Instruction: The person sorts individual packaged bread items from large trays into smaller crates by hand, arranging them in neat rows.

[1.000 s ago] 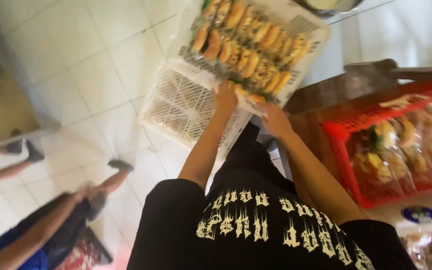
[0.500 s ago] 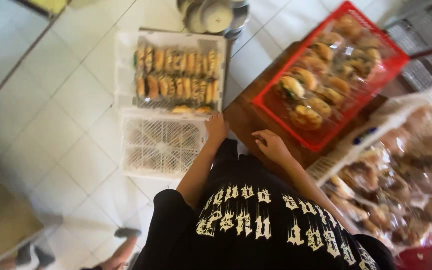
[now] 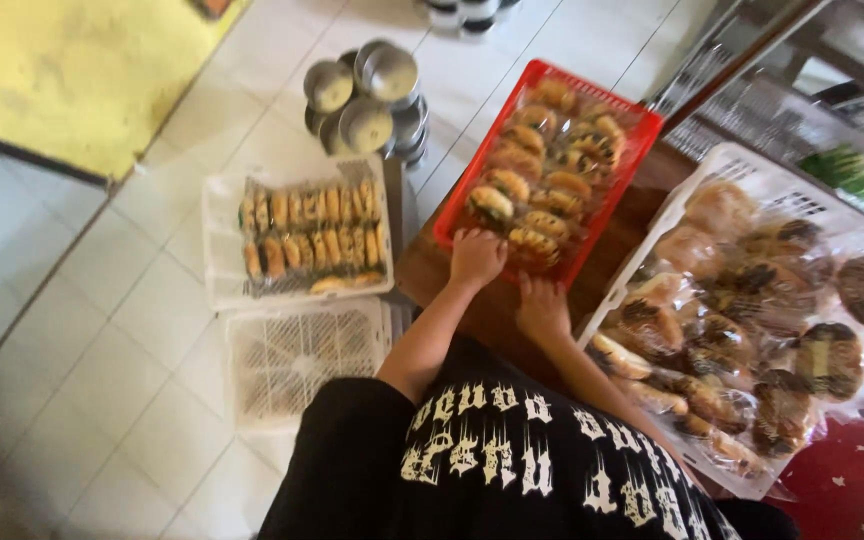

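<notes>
Red crate (image 3: 642,125) of wrapped buns sits on a wooden table (image 3: 632,215), its near edge under both hands. Left of the hands, a white tray (image 3: 220,240) of pastries and an empty tray (image 3: 302,360) lie on the floor. Left hand (image 3: 476,256) grips the crate's edge; right hand (image 3: 542,307) rests just beside it, fingers curled, its hold unclear. Right of them stands a white crate (image 3: 742,165) of buns.

Left hand (image 3: 476,257) fingers curl over the near rim of the red basket (image 3: 642,125); fingertips hidden, grip undetermined. Right hand (image 3: 542,308) lies on the wooden worktop (image 3: 487,310), its forearm partly behind the white crate (image 3: 742,160). Crate cut off at right edge; wrapped buns (image 3: 752,300) blurred.
</notes>
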